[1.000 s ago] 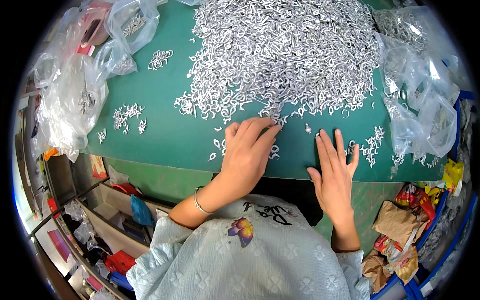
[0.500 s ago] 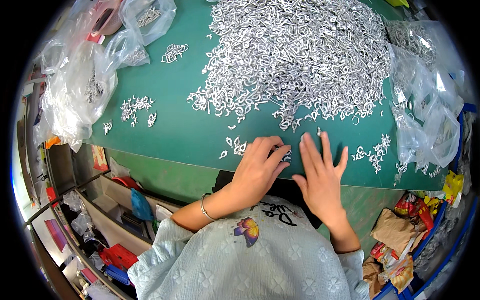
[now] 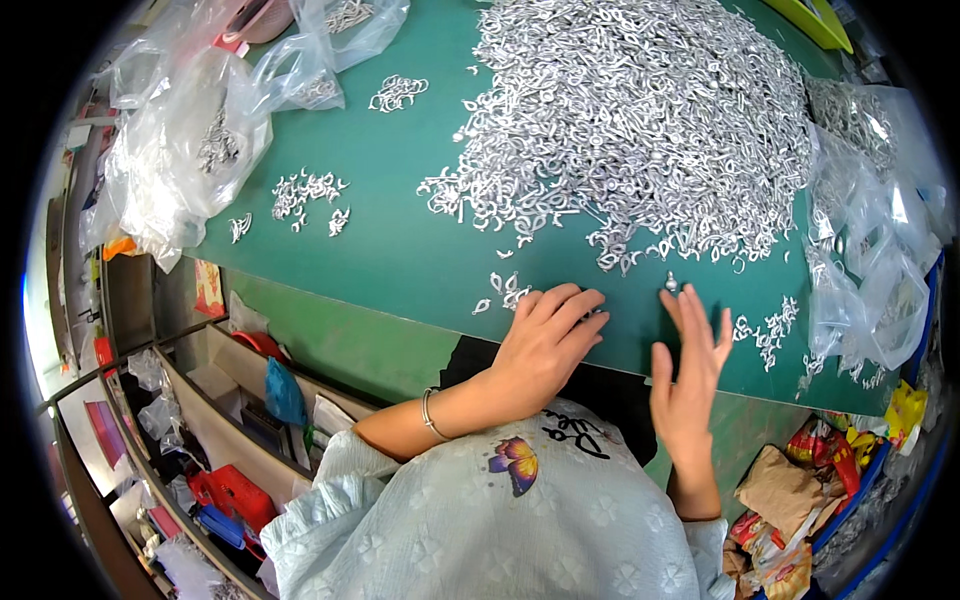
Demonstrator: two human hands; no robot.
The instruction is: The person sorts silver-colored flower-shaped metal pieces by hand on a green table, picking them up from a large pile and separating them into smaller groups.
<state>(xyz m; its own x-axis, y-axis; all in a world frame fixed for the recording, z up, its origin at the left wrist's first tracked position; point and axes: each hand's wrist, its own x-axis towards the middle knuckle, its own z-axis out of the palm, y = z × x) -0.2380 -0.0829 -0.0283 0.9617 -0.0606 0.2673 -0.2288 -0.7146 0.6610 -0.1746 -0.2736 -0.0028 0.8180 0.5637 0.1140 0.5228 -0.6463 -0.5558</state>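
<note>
While the left hand (image 3: 545, 345) cups small metal pieces (image 3: 505, 290) at the green table's (image 3: 400, 250) near edge, gathering them, the right hand (image 3: 688, 375) spreads wide, empty, beside the big pile (image 3: 640, 120).

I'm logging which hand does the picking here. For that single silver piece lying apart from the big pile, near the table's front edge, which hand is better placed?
Probably the right hand: its fingertips sit just below the lone silver piece, while the left hand rests further left near other loose pieces.
</note>
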